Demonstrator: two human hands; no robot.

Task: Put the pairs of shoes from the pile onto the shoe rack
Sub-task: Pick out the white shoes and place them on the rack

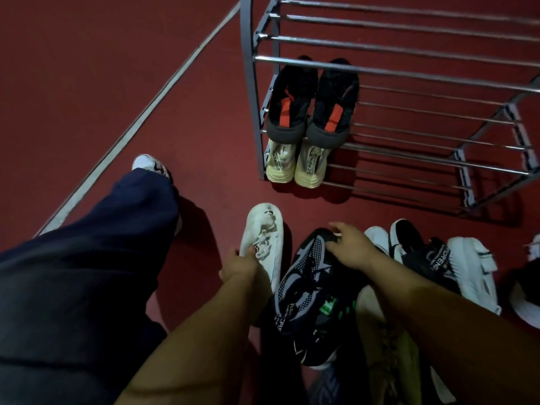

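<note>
White shoe (pixel 263 241) lies on the red floor (pixel 87 83), long axis near vertical in view, toe pointing away toward the shoe rack (pixel 409 68), heel end toward the person. Left hand (pixel 239 264) pinches its near side edge, thumb on top, forearm coming in from below. Right hand (pixel 350 247) rests on the toe of a black-and-grey sneaker (pixel 304 290), fingers loosely curled over it; full grip there cannot be told. That sneaker tops the pile (pixel 423 267), toe also pointing toward the rack. Rack stands just beyond: black pair (pixel 312 103) on one tier at the left end, cream pair (pixel 295 165) on the tier below, the bars to their right bare. Person's dark trouser leg (pixel 87 273) fills the left side; bare floor strip lies between pile and rack.
</note>
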